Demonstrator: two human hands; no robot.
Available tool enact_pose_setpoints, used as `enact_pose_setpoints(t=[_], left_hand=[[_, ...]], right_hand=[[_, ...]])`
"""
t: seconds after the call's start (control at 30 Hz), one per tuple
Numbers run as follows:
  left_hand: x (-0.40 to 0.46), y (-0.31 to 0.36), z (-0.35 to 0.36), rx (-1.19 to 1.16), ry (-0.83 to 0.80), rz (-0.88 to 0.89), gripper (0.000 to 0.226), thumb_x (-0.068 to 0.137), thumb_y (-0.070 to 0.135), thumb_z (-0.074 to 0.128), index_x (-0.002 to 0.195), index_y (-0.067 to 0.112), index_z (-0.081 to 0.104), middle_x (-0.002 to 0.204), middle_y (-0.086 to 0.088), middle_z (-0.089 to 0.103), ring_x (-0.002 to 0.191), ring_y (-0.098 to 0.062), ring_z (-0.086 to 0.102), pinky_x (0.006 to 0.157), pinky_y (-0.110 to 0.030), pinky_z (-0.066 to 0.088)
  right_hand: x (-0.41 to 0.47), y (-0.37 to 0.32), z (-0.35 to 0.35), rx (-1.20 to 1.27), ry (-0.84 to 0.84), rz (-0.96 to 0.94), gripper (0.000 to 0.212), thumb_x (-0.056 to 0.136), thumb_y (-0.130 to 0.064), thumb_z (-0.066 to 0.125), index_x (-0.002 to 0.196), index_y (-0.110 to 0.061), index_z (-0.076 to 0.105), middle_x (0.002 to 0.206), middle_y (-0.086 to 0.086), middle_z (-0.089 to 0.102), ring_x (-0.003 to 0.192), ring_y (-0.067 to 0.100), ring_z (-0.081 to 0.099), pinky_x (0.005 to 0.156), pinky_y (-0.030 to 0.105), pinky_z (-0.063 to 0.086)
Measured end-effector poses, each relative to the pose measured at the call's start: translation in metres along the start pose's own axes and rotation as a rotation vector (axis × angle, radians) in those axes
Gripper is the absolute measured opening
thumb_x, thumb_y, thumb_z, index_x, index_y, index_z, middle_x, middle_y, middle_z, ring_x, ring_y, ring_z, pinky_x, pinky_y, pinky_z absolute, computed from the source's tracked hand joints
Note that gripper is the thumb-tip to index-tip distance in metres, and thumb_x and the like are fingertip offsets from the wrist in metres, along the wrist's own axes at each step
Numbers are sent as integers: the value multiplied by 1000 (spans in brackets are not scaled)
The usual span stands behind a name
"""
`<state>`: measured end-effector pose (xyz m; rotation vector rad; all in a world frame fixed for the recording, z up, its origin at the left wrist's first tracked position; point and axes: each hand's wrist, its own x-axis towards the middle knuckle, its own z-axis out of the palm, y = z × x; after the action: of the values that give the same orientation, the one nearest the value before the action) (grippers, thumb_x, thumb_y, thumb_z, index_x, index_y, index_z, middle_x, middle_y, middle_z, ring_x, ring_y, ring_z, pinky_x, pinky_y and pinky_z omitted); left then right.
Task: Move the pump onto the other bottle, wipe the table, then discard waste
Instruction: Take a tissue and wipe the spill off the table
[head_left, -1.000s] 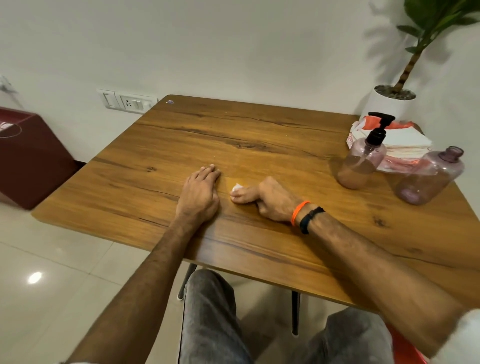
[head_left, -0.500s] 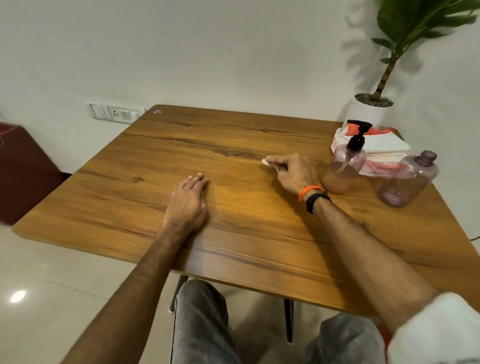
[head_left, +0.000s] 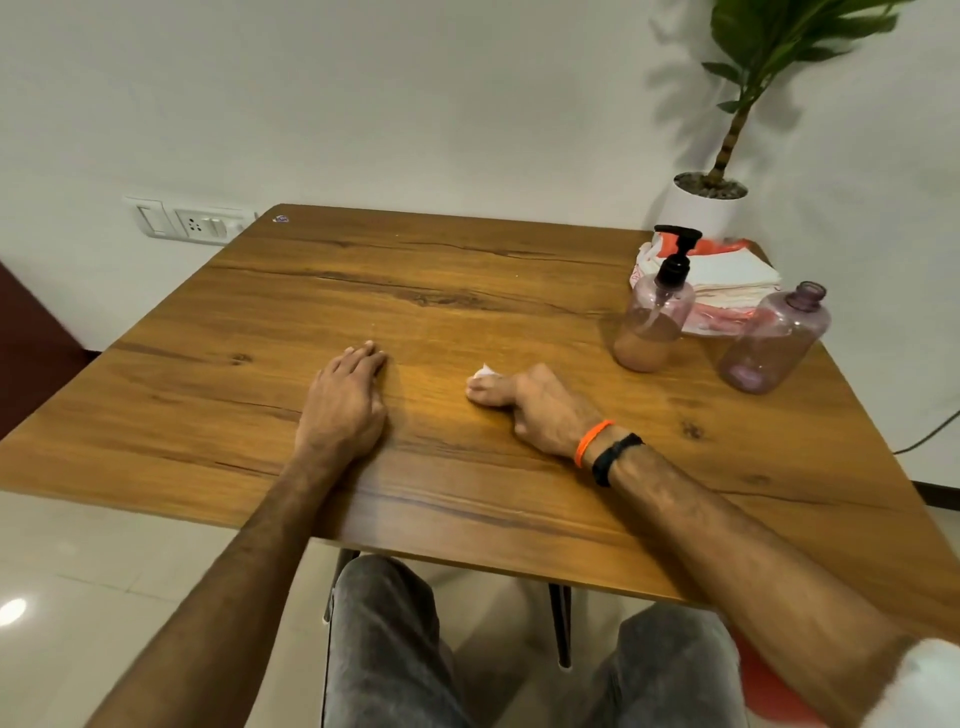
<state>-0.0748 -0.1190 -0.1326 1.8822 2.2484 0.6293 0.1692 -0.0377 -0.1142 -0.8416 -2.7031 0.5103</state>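
Head view: the right hand (head_left: 540, 410), pinching what looked like tissue (head_left: 485, 372), had swept back nearer the flat, spread left hand (head_left: 345, 402); wiping continued.

Table (head_left: 467, 291): wood-grain top, smooth, satin sheen under both hands. Wad (head_left: 485, 372) at right hand (head_left: 540, 410) fingertips: white, soft paper/tissue. Bottles beyond right hand: translucent pink plastic, glossy; pump (head_left: 675, 254) black plastic. Floor: glossy tile.
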Motion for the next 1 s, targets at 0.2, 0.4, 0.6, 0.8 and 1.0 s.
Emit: enact_pose_setpoints(t=[0.2,0.4,0.6,0.8,1.0], left_hand=[[0,-1,-1,-8,-9,-3,62,89,32,28,146,11,43,156,-9,35,146,-26,29,121,-45,21],[0,1,-3,-5,4,-9,63,87,31,28,144,10,45,155,-9,37,145,-26,31,120,-44,22],[-2,5,-3,-2,23,-16,64,85,28,28,142,7,48,154,-11,40,144,-28,33,120,-41,23],[-2,6,-4,4,17,-9,63,85,29,28,142,8,48,154,-11,40,143,-28,33,120,-43,23],[-3,7,-5,14,7,-15,64,85,29,28,143,9,47,154,-11,40,144,-29,33,119,-44,24]], right_hand=[[-20,-6,-11,502,73,170,41,88,4,56,113,-24,72,120,-8,68,118,-1,58,104,14,40],[29,48,-45,235,483,481,43,87,8,53,112,-20,73,118,-4,70,117,11,61,97,15,43],[40,71,-36,-88,74,339,62,80,15,51,131,-20,60,140,-4,55,133,16,47,115,29,32],[0,49,-28,-160,34,131,65,78,13,51,132,-21,59,140,-6,54,134,11,46,116,27,31],[-47,6,-7,-34,21,-21,61,75,14,52,126,-16,65,135,-3,59,130,11,51,113,26,35]])
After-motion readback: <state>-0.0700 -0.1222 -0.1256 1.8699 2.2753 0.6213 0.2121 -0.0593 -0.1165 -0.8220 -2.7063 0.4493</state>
